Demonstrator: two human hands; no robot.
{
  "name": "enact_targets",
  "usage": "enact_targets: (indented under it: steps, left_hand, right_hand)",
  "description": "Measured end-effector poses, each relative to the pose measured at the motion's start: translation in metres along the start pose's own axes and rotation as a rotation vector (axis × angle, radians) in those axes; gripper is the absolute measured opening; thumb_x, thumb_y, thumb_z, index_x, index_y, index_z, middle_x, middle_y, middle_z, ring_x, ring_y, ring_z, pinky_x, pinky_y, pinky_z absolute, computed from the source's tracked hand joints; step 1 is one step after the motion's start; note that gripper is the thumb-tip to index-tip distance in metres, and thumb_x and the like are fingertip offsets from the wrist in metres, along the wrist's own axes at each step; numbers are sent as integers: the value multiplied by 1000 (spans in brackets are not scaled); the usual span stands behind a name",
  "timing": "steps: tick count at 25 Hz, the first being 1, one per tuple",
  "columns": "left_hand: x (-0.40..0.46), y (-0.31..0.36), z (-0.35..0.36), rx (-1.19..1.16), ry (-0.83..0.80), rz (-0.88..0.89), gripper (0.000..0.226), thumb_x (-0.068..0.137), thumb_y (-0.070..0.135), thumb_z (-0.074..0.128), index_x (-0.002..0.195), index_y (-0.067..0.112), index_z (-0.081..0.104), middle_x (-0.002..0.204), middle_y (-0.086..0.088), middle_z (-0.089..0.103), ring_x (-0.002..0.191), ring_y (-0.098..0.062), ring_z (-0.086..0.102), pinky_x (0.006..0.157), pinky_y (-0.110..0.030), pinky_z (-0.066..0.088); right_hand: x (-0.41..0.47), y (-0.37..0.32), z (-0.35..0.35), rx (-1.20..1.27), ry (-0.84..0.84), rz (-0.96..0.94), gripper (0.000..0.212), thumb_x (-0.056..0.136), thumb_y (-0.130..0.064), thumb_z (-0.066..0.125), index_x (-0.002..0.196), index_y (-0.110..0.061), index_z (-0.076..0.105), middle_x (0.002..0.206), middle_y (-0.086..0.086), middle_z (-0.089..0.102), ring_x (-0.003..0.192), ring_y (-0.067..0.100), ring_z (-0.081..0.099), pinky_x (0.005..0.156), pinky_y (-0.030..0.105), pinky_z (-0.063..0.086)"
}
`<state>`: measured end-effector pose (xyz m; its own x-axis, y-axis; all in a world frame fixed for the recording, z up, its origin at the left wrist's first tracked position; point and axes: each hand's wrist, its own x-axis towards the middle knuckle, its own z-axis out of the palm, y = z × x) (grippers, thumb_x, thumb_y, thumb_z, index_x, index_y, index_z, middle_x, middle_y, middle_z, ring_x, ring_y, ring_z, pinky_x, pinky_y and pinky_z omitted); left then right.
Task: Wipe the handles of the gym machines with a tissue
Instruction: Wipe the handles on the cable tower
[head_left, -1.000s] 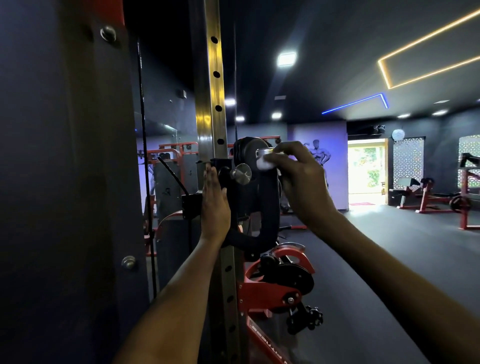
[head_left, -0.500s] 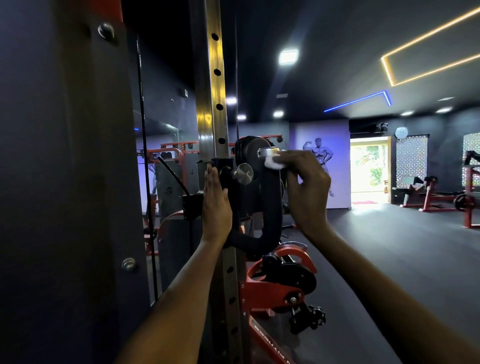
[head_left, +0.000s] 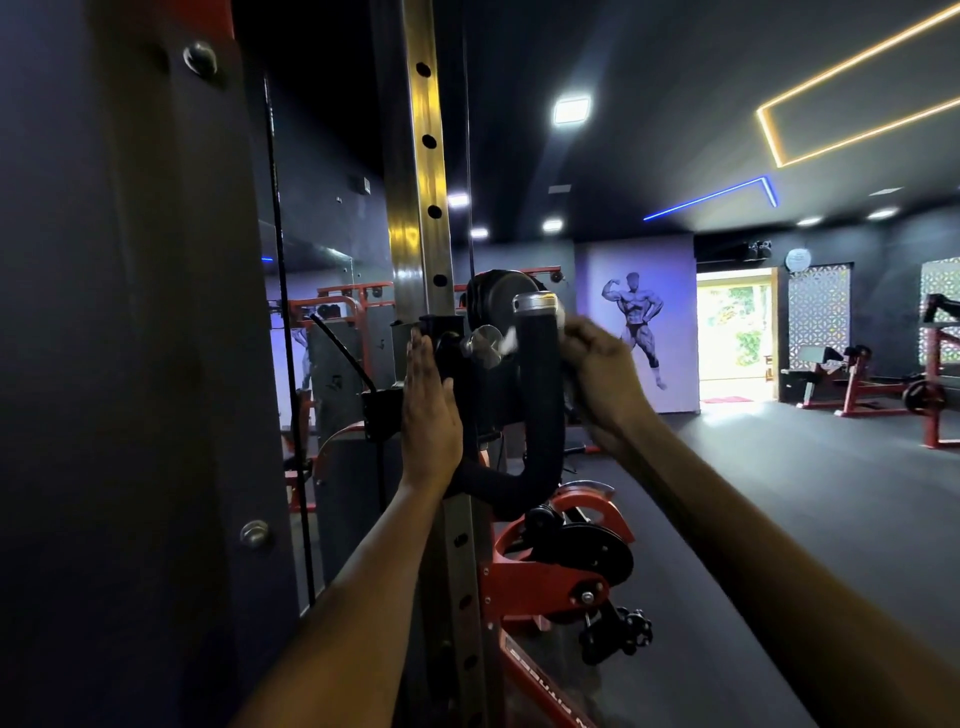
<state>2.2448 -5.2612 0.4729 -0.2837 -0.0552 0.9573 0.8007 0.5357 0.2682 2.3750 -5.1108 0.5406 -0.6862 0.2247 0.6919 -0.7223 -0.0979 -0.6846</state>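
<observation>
Handle: the black padded handle (head_left: 540, 374) of the cable machine stands upright just right of the steel post (head_left: 415, 208), its silver cap on top; lower down it bends leftward toward the post.
Long axis: the stretch I am wiping runs up and down, so I judge the stroke has to travel along that line, from the cap down toward the bend.
Right hand: my right hand (head_left: 602, 369) grips the upper handle from the right side, fingers curled round behind it with the tissue (head_left: 510, 340) squeezed against the padding.
Tissue: only scraps show, a white bit poking out on the left of the handle beside the silver knob (head_left: 485, 345), and a paler edge near the cap on my side. The rest is hidden under my fingers.
Handle from the hand: it lies directly left of my palm and touching it; the unwiped length sits below my grip.
Left hand: my left hand (head_left: 428, 410) is flat, fingers straight and pointing up, pressed against the black bracket on the post just left of the handle. It holds nothing.
Nearer hand: the right does the wiping; the left only steadies the carriage, I think.
Stage: upper part of this handle under way, lower curve apparently not yet done.
Risk: the tissue is bunched small and could slip out behind the handle.
</observation>
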Motion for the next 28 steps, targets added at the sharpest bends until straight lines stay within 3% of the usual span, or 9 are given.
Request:
enact_targets:
  steps: [5,11,13,16,18,20,22,25,28]
  left_hand:
    - [0,-1,2,17,12,3,59,99,31,24,151,7,11,160,-11,16,146,-15,11,117,-31,14]
    - [0,-2,2,23,23,3,59,99,31,25,152,5,16,160,-11,16,146,-13,11,117,-22,11]
    - [-1,-2,1,20,15,-6,59,99,31,24,152,6,15,160,-9,14,146,-14,11,117,-24,12]
    - [-1,0,0,30,11,10,59,99,30,25,151,5,13,160,-11,15,146,-16,11,117,-31,14]
    - [-1,1,0,25,15,-2,59,99,29,25,151,4,15,159,-12,16,146,-17,12,117,-31,15]
    - [-3,1,0,20,17,-8,59,99,30,25,152,6,15,159,-7,13,146,-14,11,117,-26,12]
    - [-1,4,-1,2,12,-7,58,99,30,25,152,10,10,158,1,8,145,-11,9,116,-22,10]
    - [-2,7,-4,12,-3,-7,57,99,28,26,149,13,4,156,3,5,145,-10,7,117,-21,10]
    - [-3,3,-6,9,-31,5,59,100,30,25,151,7,8,157,0,6,145,-10,6,116,-15,5]
  right_hand:
    - [-75,66,-29,-215,-235,145,20,93,0,47,98,-8,65,93,4,70,86,17,67,70,25,51]
    - [-4,15,-18,148,-283,199,28,92,6,43,115,3,58,101,16,67,84,19,67,68,23,55]
    - [-30,41,-29,-76,-302,159,24,92,4,46,111,3,60,103,13,68,92,20,66,74,24,53]
    - [-70,75,-50,-505,-282,-19,19,91,4,50,100,-3,66,101,5,69,95,14,66,84,30,53]
    - [-74,71,-55,-584,-58,-54,18,91,1,52,97,-9,66,98,5,68,89,12,65,85,37,53]
    - [-60,39,-49,-485,211,-213,13,91,-11,57,98,-18,66,94,5,66,86,8,63,79,21,52]
    - [-34,-7,-29,-546,302,-497,13,89,-17,62,100,-19,70,94,0,63,86,4,59,77,12,46]
    - [-23,-24,-4,-817,107,-842,22,86,-7,58,105,-6,70,101,9,61,94,13,56,86,9,41]
    - [-73,27,-23,-1008,-34,-889,30,87,-13,50,111,-1,65,104,12,56,93,17,53,79,24,50]
